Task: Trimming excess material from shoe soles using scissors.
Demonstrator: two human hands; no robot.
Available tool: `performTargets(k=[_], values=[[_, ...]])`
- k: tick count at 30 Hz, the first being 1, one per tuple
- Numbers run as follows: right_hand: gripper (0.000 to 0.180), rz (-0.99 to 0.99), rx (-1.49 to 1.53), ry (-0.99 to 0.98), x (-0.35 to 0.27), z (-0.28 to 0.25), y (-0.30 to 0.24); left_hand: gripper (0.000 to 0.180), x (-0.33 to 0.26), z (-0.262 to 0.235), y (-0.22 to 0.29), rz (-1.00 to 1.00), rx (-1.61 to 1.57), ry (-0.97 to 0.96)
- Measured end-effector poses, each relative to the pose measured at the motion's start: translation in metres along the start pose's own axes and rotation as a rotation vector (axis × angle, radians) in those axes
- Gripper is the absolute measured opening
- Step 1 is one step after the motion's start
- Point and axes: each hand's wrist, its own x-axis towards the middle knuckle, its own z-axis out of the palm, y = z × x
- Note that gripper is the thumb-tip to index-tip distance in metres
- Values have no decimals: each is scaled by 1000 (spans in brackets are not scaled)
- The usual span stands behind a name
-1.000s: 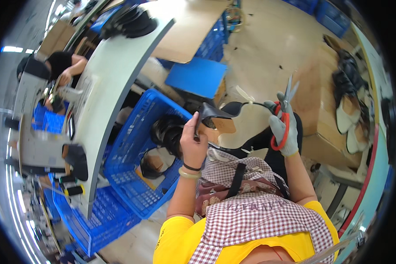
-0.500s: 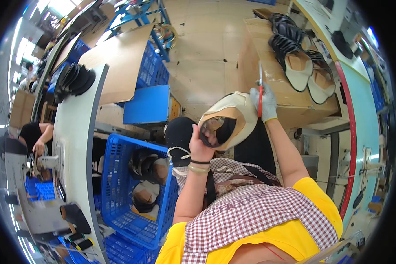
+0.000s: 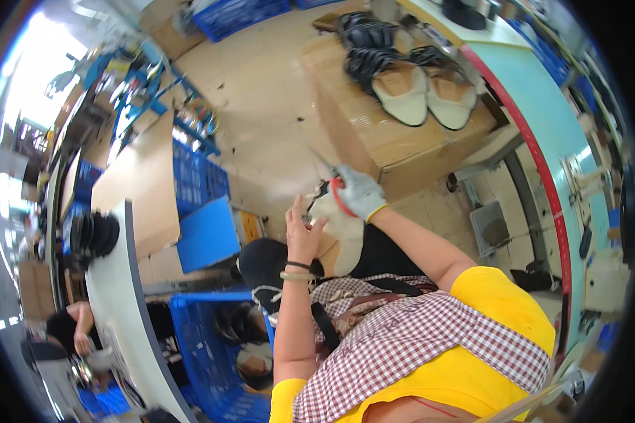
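Note:
A cream and tan shoe upper (image 3: 344, 238) with a dark part at its far end lies over my dark-clad lap. My bare left hand (image 3: 303, 236) grips its left edge, thumb and fingers bent around it; the exact contact is partly hidden. Closed in my gloved right hand (image 3: 362, 196) are red-handled scissors (image 3: 341, 198), their blurred blade pointing away and to the left. The right hand is right beside the upper's far end. I cannot tell whether the blades touch it.
Cream and black shoe uppers (image 3: 400, 97) lie on a cardboard box (image 3: 363, 99) at the far right. A blue crate (image 3: 222, 381) with more uppers stands at my left, beside a pale bench (image 3: 116, 296). A red-edged table (image 3: 529, 130) runs along the right. Another person's arm (image 3: 83, 324) shows far left.
The view has swung, so surroundings shifted. The upper was turned, its opening no longer facing up. My right hand tilted the scissors from upright to leftward and came nearer my left hand.

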Motion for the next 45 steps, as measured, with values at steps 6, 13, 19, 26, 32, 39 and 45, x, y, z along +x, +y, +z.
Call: performTargets(k=[6,13,19,26,32,39,45], values=[[28,-40,98,24,-10,-5,-16,8,26,8,-91,-195,-320,21],[27,-69,176,-1,-3,13,-5,17,37,-80,-125,-195,-519,734],[26,-10,122,14,-5,-15,-16,54,51,-56,-79,-429,-391,-133],[29,64,100,-49,-9,-17,-23,21,55,9,-75,-453,-366,-303],[39,43,88,-38,-11,-9,-12,16,70,-24,-83,-220,-408,396],[41,73,86,-5,-1,-5,-1,20,44,-114,-99,343,698,727],[47,104,99,29,2,-5,2,17,-46,-86,-86,-165,6,249]])
